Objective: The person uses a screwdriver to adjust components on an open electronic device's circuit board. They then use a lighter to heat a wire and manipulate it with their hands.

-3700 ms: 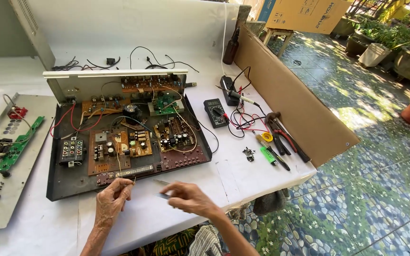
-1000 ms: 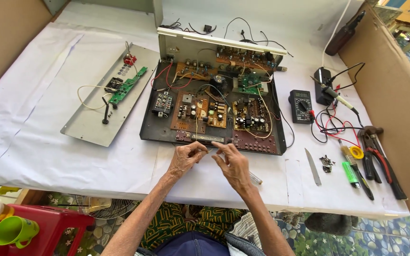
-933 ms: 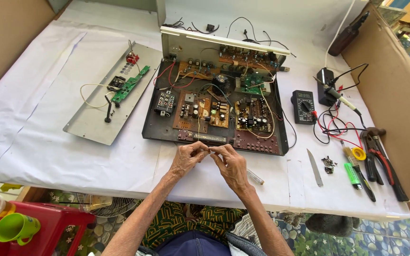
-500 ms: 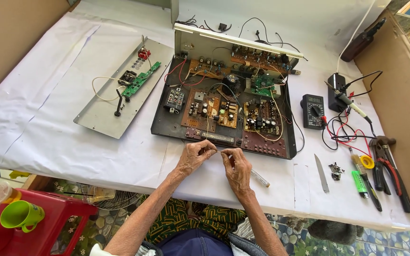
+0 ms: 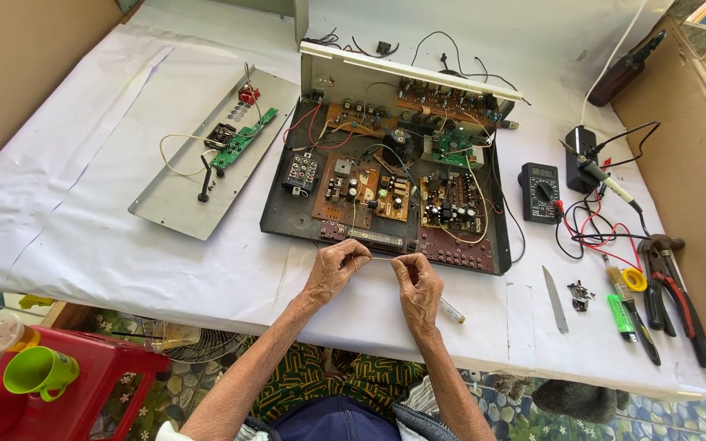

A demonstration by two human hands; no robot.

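My left hand (image 5: 335, 269) and my right hand (image 5: 417, 282) are close together over the white table cover (image 5: 83, 204), just in front of an opened amplifier chassis (image 5: 386, 184) full of circuit boards. Both hands pinch the ends of a thin pale wire (image 5: 382, 259) stretched between them. A small pale cylinder (image 5: 452, 310) lies on the table just right of my right hand.
A grey metal panel (image 5: 206, 159) with a green board lies left. Right of the chassis: a multimeter (image 5: 538, 192), soldering iron (image 5: 606, 180), knife (image 5: 555, 298), solder roll (image 5: 634, 279), green lighter (image 5: 619, 318), pliers (image 5: 680, 298). Cardboard wall (image 5: 696, 163) at right. Green cup (image 5: 36, 371) on a red stool below left.
The view has swung and the camera has come closer. My hands, apart 3.7 s ago, have come together on the thin wire and stay in front of the chassis.
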